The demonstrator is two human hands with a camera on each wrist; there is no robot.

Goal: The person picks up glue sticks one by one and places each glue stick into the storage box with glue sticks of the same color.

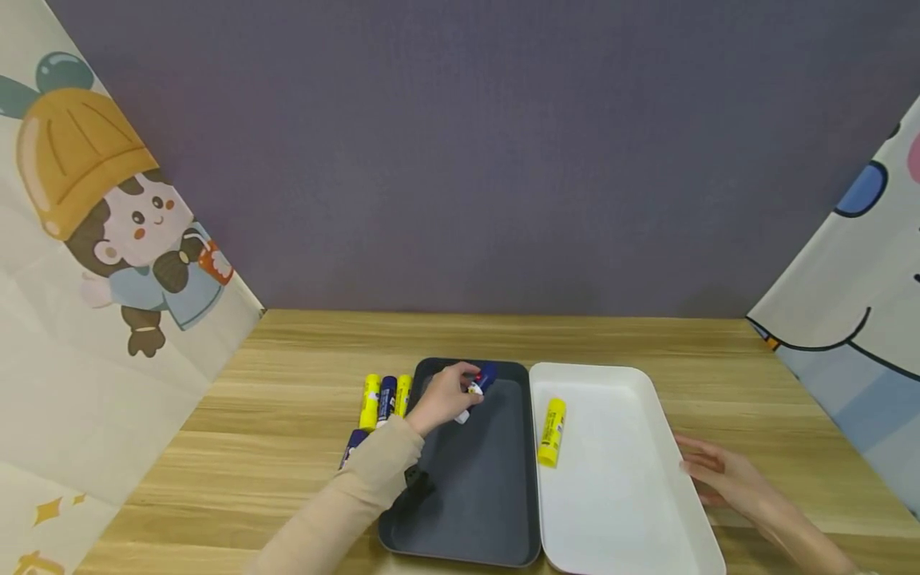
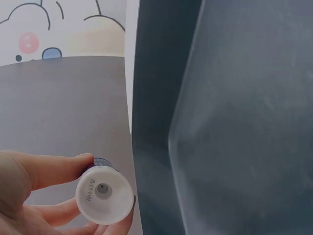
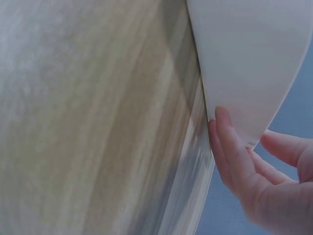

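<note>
Head view: moderate, even light, soft and diffuse; source direction hard to call. Faint shadow in dark tray (image 1: pixel 496 511) beside sleeve (image 1: pixel 366 471). White tray (image 1: pixel 611 495) reads brightest, with detail on its floor thin. Table (image 1: pixel 309 351) looks warm; label print on yellow stick (image 1: pixel 552 433) too small to read cleanly.

Left wrist: dimmer, cool grey cast, milky sheen across dark tray. Held stick (image 2: pixel 106 198) fairly sharp (base stamp half-legible).

Right wrist: dull, low contrast. Table grain smeared, washed pale upper left; soft shadow band runs alongside white tray.
</note>
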